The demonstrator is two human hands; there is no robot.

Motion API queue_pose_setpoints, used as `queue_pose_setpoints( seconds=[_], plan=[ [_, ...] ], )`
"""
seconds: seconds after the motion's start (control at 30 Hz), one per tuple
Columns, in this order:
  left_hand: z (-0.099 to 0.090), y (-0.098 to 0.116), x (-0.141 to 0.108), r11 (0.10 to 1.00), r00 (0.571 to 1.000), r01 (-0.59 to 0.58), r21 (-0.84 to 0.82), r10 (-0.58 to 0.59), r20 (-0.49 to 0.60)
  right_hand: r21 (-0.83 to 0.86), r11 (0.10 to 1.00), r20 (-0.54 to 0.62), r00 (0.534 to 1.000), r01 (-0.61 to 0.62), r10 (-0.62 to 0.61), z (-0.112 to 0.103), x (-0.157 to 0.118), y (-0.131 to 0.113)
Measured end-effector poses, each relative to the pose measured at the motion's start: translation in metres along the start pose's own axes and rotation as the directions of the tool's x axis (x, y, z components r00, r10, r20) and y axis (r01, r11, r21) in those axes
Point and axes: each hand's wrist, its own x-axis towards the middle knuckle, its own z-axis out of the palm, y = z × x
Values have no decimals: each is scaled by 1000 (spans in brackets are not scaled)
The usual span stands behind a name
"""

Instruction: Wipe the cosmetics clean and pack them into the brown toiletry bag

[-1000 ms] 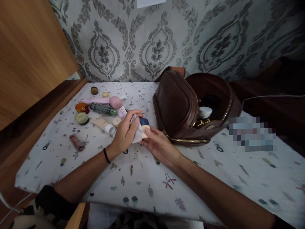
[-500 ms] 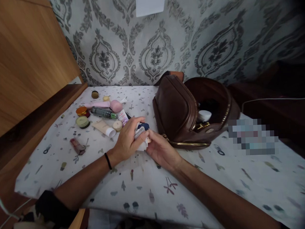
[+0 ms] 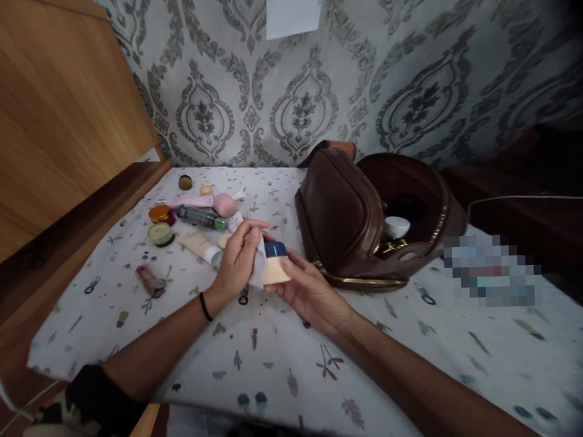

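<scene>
My right hand [image 3: 310,288] is closed around a cream-coloured bottle with a dark blue cap [image 3: 276,267], held above the middle of the table. Pressed against the bottle's left side is a white wipe [image 3: 259,264], which my left hand [image 3: 240,255] grips; a black band circles that wrist. Just beyond my left hand lie a beige tube with a white cap [image 3: 199,246] and a small pink and white tube [image 3: 235,222], partly hidden by the fingers. To the right of my hands stands a brown leather bag [image 3: 336,204], unzipped, with a white-lidded jar [image 3: 396,226] inside.
Cosmetics lie at the left: a green-lidded jar [image 3: 161,234], an orange-lidded jar [image 3: 161,215], a dark bottle [image 3: 200,216], a pink sponge [image 3: 225,205] and a reddish small bottle [image 3: 150,281]. A wooden cabinet [image 3: 67,105] borders the left; a blurred-out item [image 3: 494,272] lies right.
The wipe has shifted left off the bottle, so its cream body and blue cap now show. My hands have moved slightly apart. The whole view has shifted a little.
</scene>
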Motion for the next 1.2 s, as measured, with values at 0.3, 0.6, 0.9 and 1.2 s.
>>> queue_pose_setpoints(
  seconds=[0.3,0.6,0.9,1.2],
  plan=[
    [0,-2,-6,956,963,-213,202,170,211,113,990,13,996,-86,85,-7,4,-1],
    [0,4,-6,968,984,-165,190,149,98,-45,999,50,999,-16,18,0,-1,5],
    [0,-4,0,997,999,-10,76,7,37,118,992,-22,999,-41,43,-3,2,3],
    [-1,-5,-5,975,964,-156,155,117,237,139,987,24,997,-74,72,-6,4,-3]
  ],
)
